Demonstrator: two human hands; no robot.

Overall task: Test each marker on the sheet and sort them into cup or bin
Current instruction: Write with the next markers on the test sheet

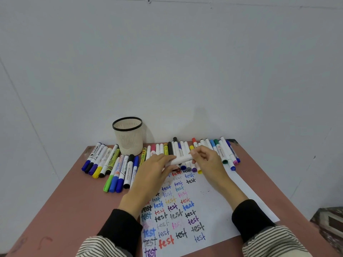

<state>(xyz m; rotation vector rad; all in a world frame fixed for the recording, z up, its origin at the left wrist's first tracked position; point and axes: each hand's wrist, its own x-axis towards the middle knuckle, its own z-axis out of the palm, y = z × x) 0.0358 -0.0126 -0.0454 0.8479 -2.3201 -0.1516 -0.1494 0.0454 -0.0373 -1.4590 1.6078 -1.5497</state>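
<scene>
On the desk: sheet of "test" words, central | cup behind sheet, left | markers rowed along sheet's far edge | both hands above that edge, left hand and right hand gripping one white marker

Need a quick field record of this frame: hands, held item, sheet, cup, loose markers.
left hand: grips one end of the white marker
right hand: fingers pinch the other end of the white marker
white marker: held level above the far edge of the sheet, cap state unclear
sheet: flat on the table, covered with "test" in many colours
cup: mesh, black rim, upright at the table's far edge, contents not visible
loose markers: rows along the far side, left and right of the cup
bin: not in view
</scene>
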